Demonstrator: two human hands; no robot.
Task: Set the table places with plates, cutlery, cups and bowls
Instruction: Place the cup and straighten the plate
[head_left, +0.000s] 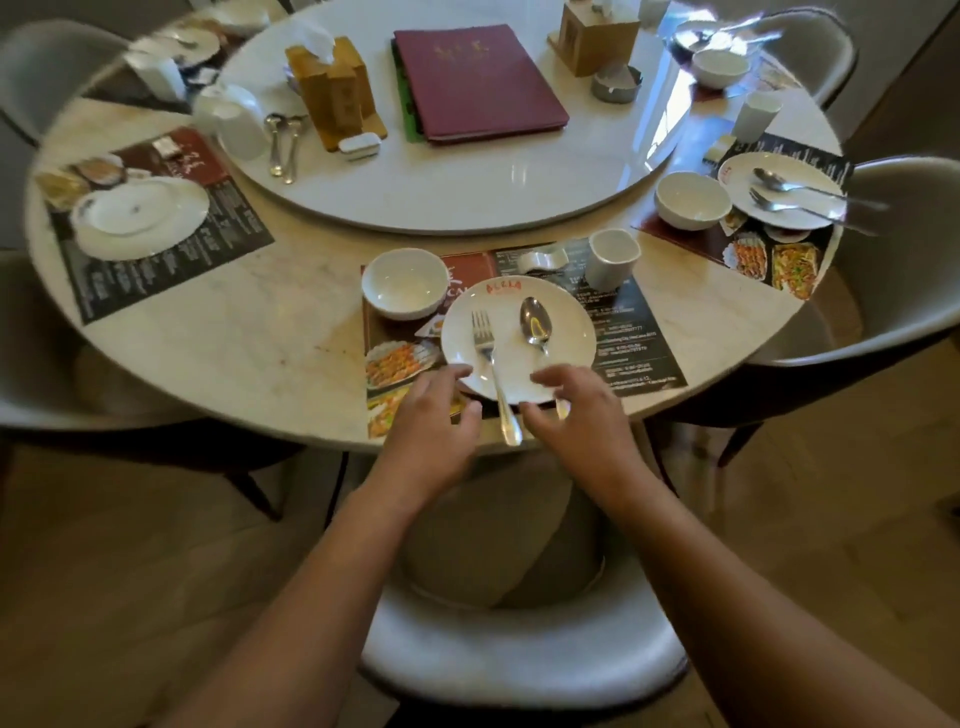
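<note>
This place looks nearly set: the fork (485, 353) and spoon (535, 322) lie on the plate (509, 317), with the bowl (405, 283) just beyond its left rim and the cup (613, 257) beyond its right. The left hand (436, 410) and right hand (576, 410) hover at the plate's near rim, fingers spread and loosely curled, gripping nothing. The next move is probably to straighten the cutlery, whose handles overhang that rim.

Soft daylight, window glare, blurred warped edges

Left hand (434, 418), right hand (584, 410), both relaxed
</note>
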